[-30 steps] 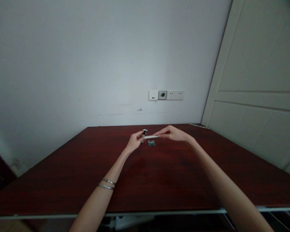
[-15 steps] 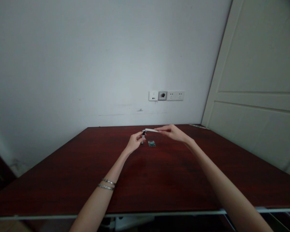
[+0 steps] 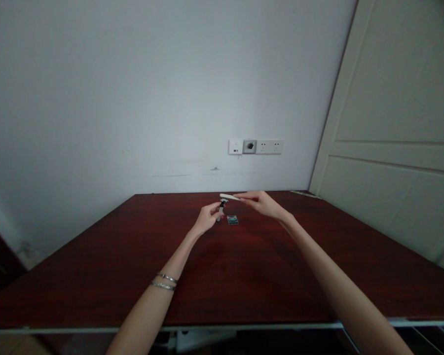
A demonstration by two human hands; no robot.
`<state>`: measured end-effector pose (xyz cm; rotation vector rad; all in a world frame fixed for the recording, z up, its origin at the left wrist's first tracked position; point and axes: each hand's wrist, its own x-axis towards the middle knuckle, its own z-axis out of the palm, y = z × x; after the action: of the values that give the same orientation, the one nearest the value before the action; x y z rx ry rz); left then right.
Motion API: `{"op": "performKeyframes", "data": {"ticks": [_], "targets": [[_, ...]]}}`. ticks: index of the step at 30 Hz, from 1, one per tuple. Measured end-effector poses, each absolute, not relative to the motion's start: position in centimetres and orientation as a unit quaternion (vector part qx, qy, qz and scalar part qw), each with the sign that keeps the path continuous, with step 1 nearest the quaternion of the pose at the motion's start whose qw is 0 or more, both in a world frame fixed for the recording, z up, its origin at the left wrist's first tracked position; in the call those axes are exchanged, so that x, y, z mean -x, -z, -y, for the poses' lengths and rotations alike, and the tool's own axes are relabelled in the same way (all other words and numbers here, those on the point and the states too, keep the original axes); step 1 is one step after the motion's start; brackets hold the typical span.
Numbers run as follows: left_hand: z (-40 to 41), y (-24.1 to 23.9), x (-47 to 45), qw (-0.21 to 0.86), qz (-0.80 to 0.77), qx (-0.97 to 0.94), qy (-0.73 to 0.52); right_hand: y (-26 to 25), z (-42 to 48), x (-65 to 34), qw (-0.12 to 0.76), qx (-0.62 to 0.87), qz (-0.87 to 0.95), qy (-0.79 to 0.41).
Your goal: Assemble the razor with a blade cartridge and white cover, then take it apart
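My left hand (image 3: 207,217) is closed around a small dark tool with a metal head (image 3: 221,209), held upright above the dark red table (image 3: 244,266). My right hand (image 3: 259,203) pinches a thin white stick-like piece (image 3: 229,197) at its right end. The stick's left tip sits just above the tool's head. A small green and clear packet (image 3: 232,220) lies on the table just below both hands. Two bracelets circle my left wrist.
The table runs back to a white wall with a row of sockets (image 3: 255,146). A pale panelled door (image 3: 395,148) stands at the right. The table's light front edge (image 3: 222,326) is near me.
My right hand has lifted the white stick from beside the tool's head to just above it. The left hand and the packet have stayed in place.
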<state>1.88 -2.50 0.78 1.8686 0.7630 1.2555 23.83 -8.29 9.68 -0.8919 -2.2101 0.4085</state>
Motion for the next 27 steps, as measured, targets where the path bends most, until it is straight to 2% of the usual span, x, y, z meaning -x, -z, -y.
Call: {"op": "performKeyframes", "data": {"ticks": [4, 8, 12, 15, 20, 24, 27], "targets": [[2.6, -0.8, -1.8, 0.358, -0.297, -0.739, -0.487, -9.5, 8.3, -23.6, 0.315, 0.318, 0.877, -0.172], [2.3, -0.7, -1.7, 0.36, -0.301, -0.732, -0.493, -9.4, 8.4, -23.6, 0.352, 0.326, 0.86, -0.173], [1.9, -0.4, -1.6, 0.351, -0.311, -0.728, -0.5, -9.3, 8.4, -23.8, 0.3, 0.32, 0.875, -0.206], [1.8, -0.4, -1.7, 0.332, -0.329, -0.721, -0.511, -8.7, 8.3, -23.9, 0.36, 0.348, 0.842, -0.202], [1.8, -0.3, -1.9, 0.279, -0.374, -0.716, -0.519, -7.0, 7.8, -23.7, 0.466, 0.398, 0.784, -0.102], [1.8, -0.1, -1.9, 0.224, -0.398, -0.723, -0.519, -6.0, 7.5, -23.1, 0.478, 0.397, 0.779, -0.083], [1.9, -0.3, -1.9, 0.221, -0.396, -0.722, -0.522, -5.5, 7.3, -23.0, 0.467, 0.384, 0.791, -0.094]]}}
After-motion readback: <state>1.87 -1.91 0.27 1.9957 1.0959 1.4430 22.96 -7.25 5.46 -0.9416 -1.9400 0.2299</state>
